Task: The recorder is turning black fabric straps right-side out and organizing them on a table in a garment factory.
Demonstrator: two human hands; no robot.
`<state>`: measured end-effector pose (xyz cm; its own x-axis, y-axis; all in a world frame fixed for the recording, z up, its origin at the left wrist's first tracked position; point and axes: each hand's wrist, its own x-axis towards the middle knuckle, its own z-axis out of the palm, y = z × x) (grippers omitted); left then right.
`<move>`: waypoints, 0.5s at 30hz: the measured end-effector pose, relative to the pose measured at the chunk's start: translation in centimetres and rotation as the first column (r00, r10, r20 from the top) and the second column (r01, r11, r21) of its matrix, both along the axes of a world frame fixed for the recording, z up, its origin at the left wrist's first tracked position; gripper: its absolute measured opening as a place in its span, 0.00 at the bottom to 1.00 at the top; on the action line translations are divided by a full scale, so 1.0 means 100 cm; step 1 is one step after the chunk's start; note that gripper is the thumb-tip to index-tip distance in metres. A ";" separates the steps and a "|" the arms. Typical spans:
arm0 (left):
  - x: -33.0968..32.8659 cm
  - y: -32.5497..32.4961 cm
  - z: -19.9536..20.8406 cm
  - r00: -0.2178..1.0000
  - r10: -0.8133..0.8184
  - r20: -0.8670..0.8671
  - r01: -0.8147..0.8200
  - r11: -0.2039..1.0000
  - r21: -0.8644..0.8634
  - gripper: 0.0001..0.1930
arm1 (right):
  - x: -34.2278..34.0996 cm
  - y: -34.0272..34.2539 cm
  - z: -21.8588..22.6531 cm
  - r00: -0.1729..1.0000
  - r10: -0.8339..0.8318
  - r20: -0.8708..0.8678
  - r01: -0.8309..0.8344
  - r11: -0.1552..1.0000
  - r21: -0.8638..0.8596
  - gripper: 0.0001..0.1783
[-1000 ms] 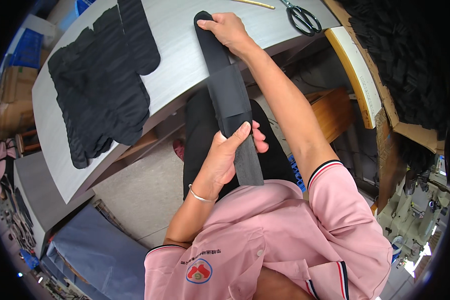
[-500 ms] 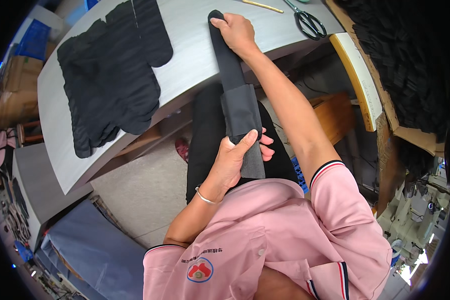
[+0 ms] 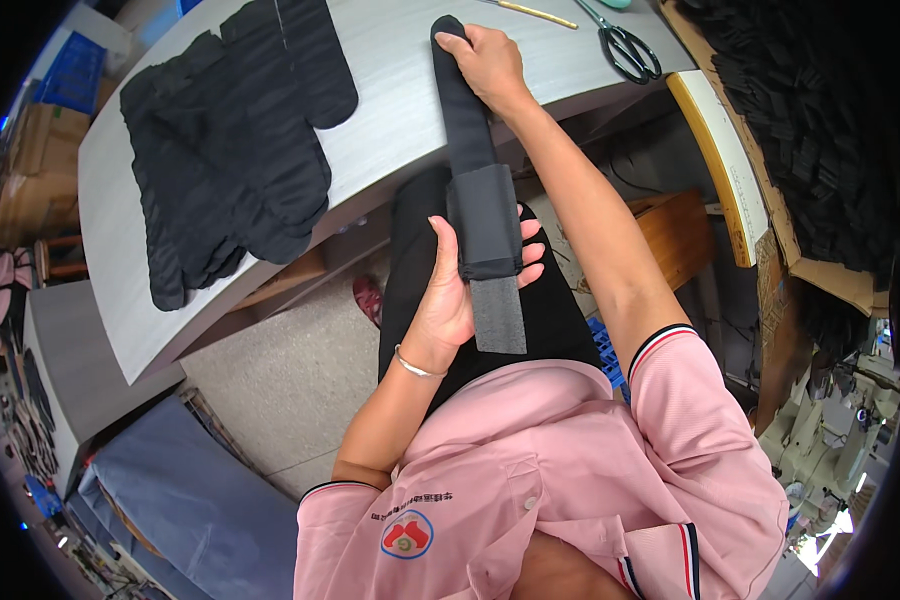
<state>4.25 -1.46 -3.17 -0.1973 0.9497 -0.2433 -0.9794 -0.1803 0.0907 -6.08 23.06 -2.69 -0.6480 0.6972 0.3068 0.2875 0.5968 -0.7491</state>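
Observation:
A long black fabric strap (image 3: 464, 125) runs from the table edge down over my lap. Its rounded far end is pinched between the thumb and fingers of my right hand (image 3: 494, 72). A wider black panel (image 3: 485, 222) covers its lower part, and a grey fuzzy tail (image 3: 499, 315) sticks out below. Beneath that panel my left hand (image 3: 452, 290) lies palm up, thumb spread and fingertips showing past the right edge. The strap rests across this open palm; part of the fingers is hidden under it.
Stacked black fabric pieces (image 3: 235, 150) lie on the white table (image 3: 390, 70) at left. Scissors (image 3: 628, 52) and a thin yellowish stick (image 3: 538, 13) are at the far right of the tabletop. A cardboard box (image 3: 838, 284) of black pieces stands at right.
My left hand's thumb has come off the strap and swung out to the left, opening the hand beneath the panel. The right hand still pinches the far end.

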 end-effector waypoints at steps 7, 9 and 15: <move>-0.020 0.015 0.008 0.947 -0.173 -0.270 0.142 0.981 -0.131 0.33 | 0.000 -0.003 0.002 1.000 -0.001 0.002 0.001 1.000 0.024 0.25; -0.018 0.016 0.008 0.938 -0.182 -0.296 0.136 0.976 -0.169 0.27 | -0.003 -0.003 0.001 1.000 -0.009 0.008 0.008 0.999 0.045 0.25; 0.023 -0.011 0.019 0.930 -0.194 -0.313 0.139 0.972 -0.191 0.16 | -0.003 -0.004 -0.003 0.999 -0.015 0.032 0.011 0.992 0.123 0.25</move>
<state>6.57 -2.57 -1.24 -0.1349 0.9283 -0.3465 -0.9047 0.0272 0.4251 -6.34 22.65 -2.97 -0.6499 0.6643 0.3691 0.3193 0.6794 -0.6606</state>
